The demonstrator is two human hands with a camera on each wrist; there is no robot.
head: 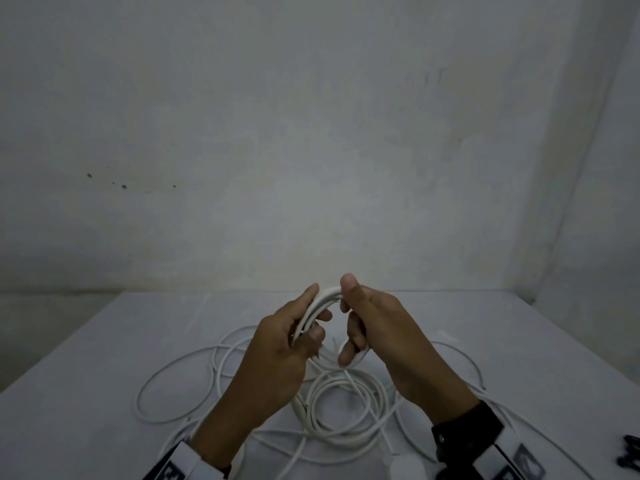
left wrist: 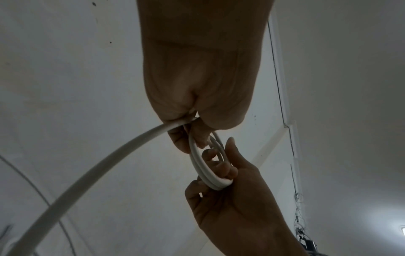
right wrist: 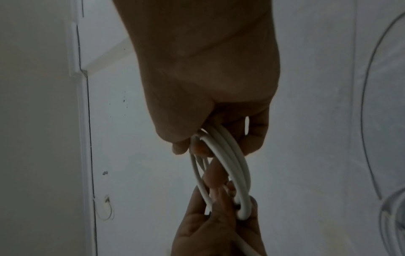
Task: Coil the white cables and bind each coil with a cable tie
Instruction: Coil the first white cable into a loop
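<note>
Together we are holding the small coil [head: 323,299] up above the counter [head: 104,358], left hand [head: 277,358] fingers [head: 317,332] clamped on one side and right hand [head: 388,327] curled round the other, so the loops are staying stacked while the loose cable [head: 180,365] is trailing below.

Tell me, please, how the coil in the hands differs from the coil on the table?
The held coil is small, tight and lifted, gripped by the left hand and right hand. The table coil is wider and looser, lies flat on the table, and nobody touches it. Both are white cable, with no tie visible.
</note>
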